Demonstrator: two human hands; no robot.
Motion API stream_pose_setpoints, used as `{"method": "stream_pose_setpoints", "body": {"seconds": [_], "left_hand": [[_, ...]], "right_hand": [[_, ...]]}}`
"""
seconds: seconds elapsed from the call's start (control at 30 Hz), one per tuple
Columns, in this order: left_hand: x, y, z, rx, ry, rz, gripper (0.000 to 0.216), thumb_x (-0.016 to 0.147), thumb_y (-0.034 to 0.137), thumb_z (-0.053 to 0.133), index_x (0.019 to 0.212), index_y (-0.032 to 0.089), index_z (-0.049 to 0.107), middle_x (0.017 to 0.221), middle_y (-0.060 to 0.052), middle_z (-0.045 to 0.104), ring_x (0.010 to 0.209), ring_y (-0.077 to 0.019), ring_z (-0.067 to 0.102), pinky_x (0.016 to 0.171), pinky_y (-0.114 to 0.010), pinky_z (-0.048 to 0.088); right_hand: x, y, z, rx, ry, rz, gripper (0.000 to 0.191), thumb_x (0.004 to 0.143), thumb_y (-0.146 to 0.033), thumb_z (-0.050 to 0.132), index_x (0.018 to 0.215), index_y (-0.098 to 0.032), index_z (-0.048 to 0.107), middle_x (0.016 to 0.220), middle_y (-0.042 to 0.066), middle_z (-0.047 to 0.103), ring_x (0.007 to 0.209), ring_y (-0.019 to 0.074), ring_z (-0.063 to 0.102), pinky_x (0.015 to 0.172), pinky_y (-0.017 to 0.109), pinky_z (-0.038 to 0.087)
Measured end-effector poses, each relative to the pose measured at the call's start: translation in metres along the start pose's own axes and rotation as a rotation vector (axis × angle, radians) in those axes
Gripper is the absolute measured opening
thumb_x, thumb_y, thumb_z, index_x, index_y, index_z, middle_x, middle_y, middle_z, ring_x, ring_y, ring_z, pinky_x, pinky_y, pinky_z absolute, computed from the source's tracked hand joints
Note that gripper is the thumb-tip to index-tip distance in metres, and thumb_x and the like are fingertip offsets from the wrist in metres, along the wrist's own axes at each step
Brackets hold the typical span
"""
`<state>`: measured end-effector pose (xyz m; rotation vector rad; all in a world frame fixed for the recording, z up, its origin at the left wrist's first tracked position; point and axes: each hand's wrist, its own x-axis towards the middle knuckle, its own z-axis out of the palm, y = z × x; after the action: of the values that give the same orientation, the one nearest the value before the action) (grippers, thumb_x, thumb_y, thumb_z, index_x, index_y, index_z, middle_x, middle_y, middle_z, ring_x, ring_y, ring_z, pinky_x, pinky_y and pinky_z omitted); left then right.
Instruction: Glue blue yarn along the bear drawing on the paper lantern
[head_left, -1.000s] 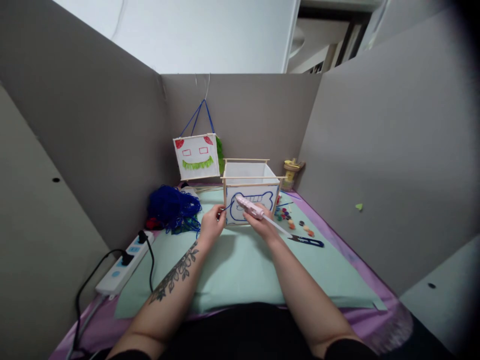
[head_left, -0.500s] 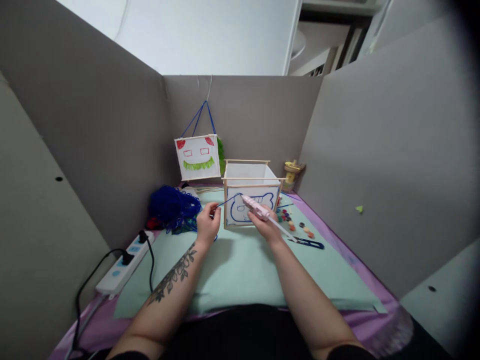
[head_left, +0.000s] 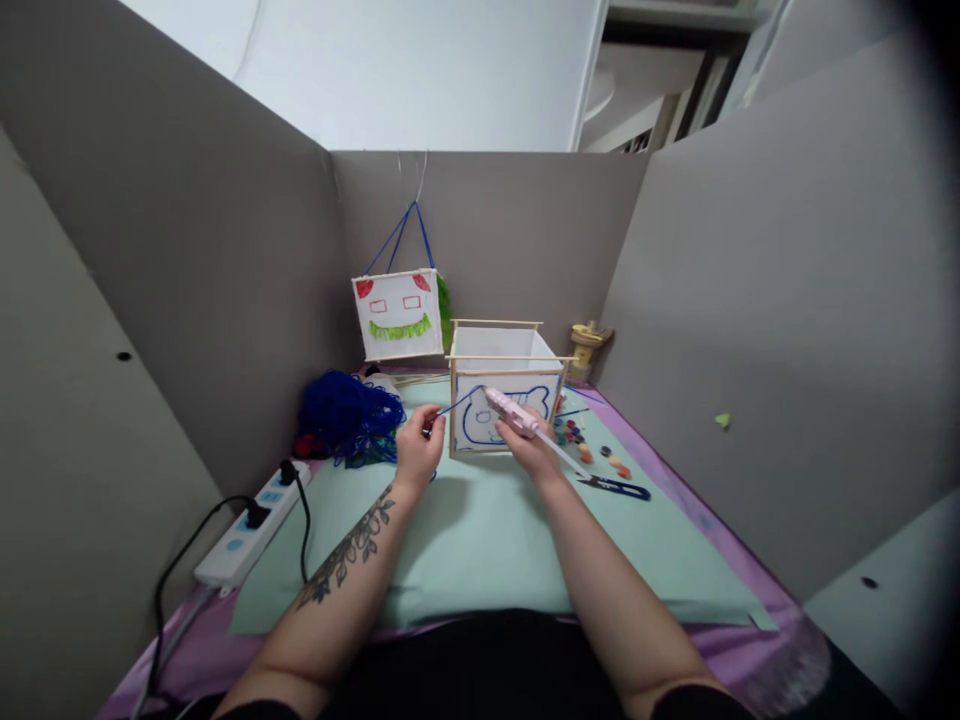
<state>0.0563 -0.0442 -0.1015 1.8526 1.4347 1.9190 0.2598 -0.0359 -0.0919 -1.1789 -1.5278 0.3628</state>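
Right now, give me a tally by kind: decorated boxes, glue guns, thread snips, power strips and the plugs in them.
Decorated boxes: 2 (hanging box, open-topped box)
Glue gun: 1
Thread snips: 1
Power strip: 1
Black plugs: 2
Total: 7

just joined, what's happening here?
The person's right hand holds a pink glue gun, its tip at or near the front of a white box bearing a blue outline. The left hand pinches blue cord running to that front, near the tip. The box stands on a green mat; snips lie to the right.
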Motion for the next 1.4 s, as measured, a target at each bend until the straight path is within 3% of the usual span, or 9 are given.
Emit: {"method": "stream_pose_setpoints", "body": {"seconds": [0.87, 1.13, 1.4], "left_hand": [[-0.001, 0.001, 0.0, -0.022, -0.008, 0.013, 0.015, 0.086, 0.029, 0.057, 0.097, 0.019, 0.062, 0.081, -0.003, 0.07, 0.071, -0.0128, 0.067, 0.061, -0.022, 0.053], [-0.002, 0.001, -0.001, -0.025, -0.003, 0.005, 0.017, 0.086, 0.03, 0.057, 0.097, 0.019, 0.062, 0.082, -0.003, 0.07, 0.071, -0.0136, 0.068, 0.062, -0.023, 0.054], [-0.002, -0.005, 0.0, -0.023, -0.005, -0.004, 0.018, 0.086, 0.031, 0.057, 0.098, 0.019, 0.062, 0.082, -0.003, 0.07, 0.07, -0.0135, 0.067, 0.063, -0.024, 0.054]], "right_hand": [[-0.005, 0.006, -0.005, 0.003, 0.019, -0.065, 0.024, 0.072, -0.043, 0.063, 0.07, -0.02, 0.058, 0.07, 0.002, 0.061, 0.066, 0.0182, 0.058, 0.063, 0.029, 0.046], [-0.008, 0.003, -0.008, -0.047, 0.083, -0.09, 0.024, 0.073, -0.042, 0.062, 0.063, -0.021, 0.054, 0.067, 0.002, 0.059, 0.064, 0.018, 0.056, 0.064, 0.029, 0.046], [-0.009, 0.008, -0.01, -0.052, 0.029, -0.123, 0.023, 0.072, -0.04, 0.061, 0.062, -0.021, 0.054, 0.065, 0.001, 0.057, 0.061, 0.0165, 0.054, 0.063, 0.028, 0.045]]}}
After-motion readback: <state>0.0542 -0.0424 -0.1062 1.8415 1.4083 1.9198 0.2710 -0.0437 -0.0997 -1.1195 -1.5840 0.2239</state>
